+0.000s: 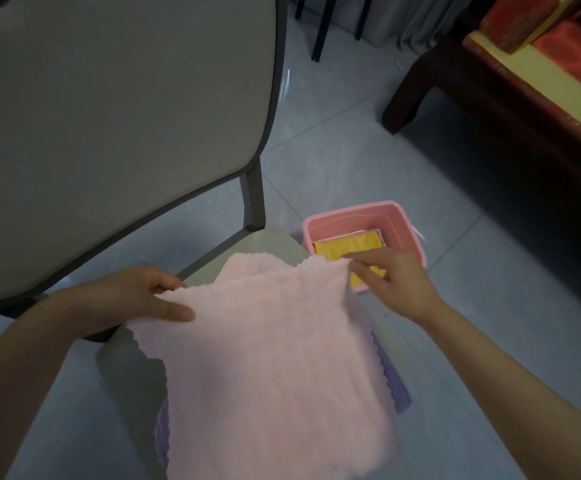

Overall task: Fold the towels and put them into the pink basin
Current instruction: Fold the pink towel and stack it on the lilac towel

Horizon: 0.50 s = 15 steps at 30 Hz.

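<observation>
A fluffy pale pink towel (264, 358) hangs spread in front of me over a chair seat. My left hand (143, 299) pinches its upper left corner. My right hand (393, 282) pinches its upper right corner. Under the pink towel a purple towel (391, 375) shows at the right edge and lower left. The pink basin (399, 220) stands on the floor just beyond my right hand, with a folded yellow towel (347, 249) inside on top of a white one.
A grey padded chair back (109, 133) fills the left side, and its seat (268, 244) lies under the towels. A dark wooden sofa (489, 109) with red cushions stands at the right. Black furniture legs (320, 29) rise at the back. Grey tiled floor surrounds everything.
</observation>
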Tool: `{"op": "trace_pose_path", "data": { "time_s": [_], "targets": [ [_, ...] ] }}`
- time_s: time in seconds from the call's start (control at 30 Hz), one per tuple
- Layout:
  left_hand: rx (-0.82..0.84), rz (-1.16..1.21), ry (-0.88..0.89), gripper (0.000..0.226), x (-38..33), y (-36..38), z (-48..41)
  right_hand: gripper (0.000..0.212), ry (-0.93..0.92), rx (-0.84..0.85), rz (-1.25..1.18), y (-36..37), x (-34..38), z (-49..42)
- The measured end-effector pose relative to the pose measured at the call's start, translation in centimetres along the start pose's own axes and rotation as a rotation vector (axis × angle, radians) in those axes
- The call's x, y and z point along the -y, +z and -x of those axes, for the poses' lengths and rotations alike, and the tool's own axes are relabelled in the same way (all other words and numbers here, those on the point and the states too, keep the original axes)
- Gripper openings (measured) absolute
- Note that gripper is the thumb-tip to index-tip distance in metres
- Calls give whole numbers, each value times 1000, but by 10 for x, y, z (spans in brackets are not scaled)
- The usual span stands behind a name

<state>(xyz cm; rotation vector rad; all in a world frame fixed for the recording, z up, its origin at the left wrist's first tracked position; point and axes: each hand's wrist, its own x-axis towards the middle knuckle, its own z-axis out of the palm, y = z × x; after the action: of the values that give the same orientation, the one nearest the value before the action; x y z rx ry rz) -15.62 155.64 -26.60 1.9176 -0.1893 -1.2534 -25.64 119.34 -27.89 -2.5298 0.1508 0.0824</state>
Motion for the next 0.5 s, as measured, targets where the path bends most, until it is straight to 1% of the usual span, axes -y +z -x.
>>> {"op": "trace_pose_path", "data": {
  "time_s": [0.03,0.1,0.13,0.17,0.2,0.27,0.3,0.33,0.37,0.43,0.47,0.5],
  "targets": [
    [-57,14,-5,35,0,2,-8,25,71,-88,-94,-2,-8,-3],
    [-272,-24,2,28,0,11,-33,26,235,-206,-227,6,-22,-16],
    [-372,-69,4,31,2,17,-46,28,311,-219,-247,15,-26,-25],
    [-434,-130,4,35,2,23,-60,29,368,-198,-242,25,-29,-33],
    [-454,-206,5,37,3,28,-72,30,414,-143,-238,36,-30,-41],
    [-410,-361,60,39,7,34,-93,32,489,-7,-265,58,-31,-51],
    [-372,-392,93,37,10,35,-101,27,529,43,-296,67,-31,-54],
    [-336,-400,124,35,12,36,-107,15,573,83,-341,74,-30,-55],
    [-313,-399,151,37,14,36,-112,12,598,114,-385,78,-29,-55],
    [-329,-381,174,58,16,36,-117,57,619,134,-440,83,-28,-57],
    [-347,-365,164,69,15,35,-118,69,632,121,-438,84,-27,-58],
    [-353,-355,153,74,15,35,-119,73,632,99,-429,84,-27,-58]
  ]
}}
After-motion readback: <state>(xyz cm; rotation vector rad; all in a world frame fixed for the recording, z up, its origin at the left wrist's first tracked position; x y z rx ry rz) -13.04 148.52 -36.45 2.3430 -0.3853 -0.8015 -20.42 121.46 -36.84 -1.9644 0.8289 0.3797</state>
